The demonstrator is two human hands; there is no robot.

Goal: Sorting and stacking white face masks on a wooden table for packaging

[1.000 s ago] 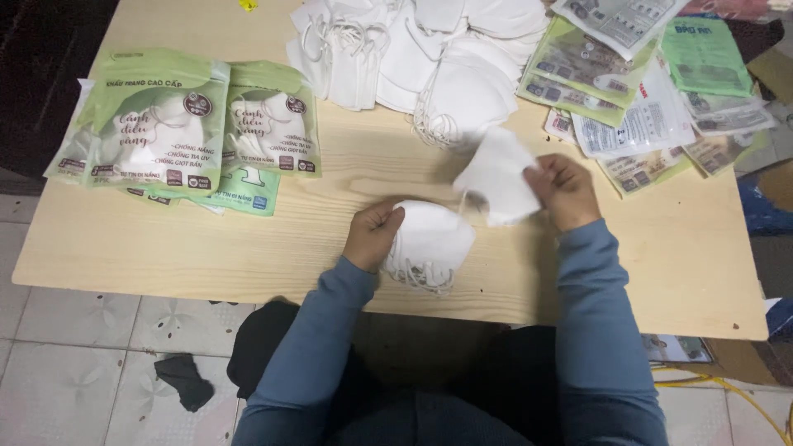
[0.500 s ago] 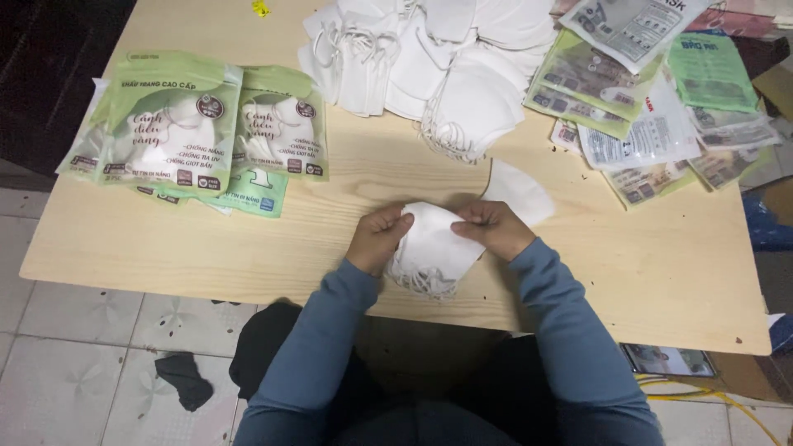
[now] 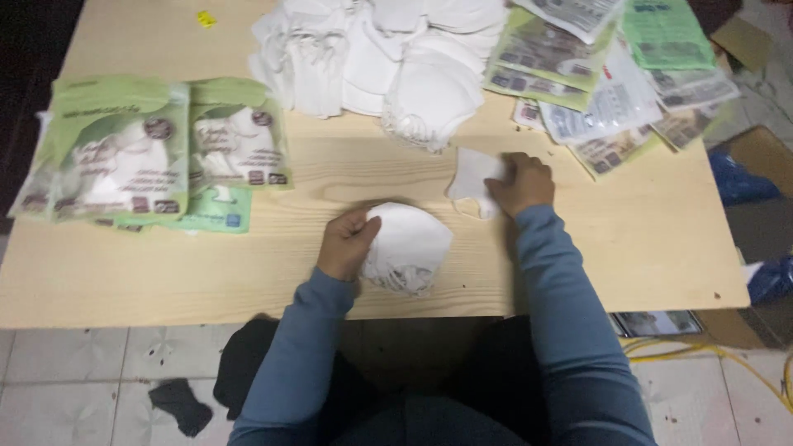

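Clearly, my left hand [image 3: 347,244] pinches the edge of the small stack of white masks [image 3: 409,248] near the front edge of the wooden table [image 3: 578,248], steadying it, while my right hand [image 3: 520,183] presses a single folded mask [image 3: 471,177] flat, fingers curled over it.
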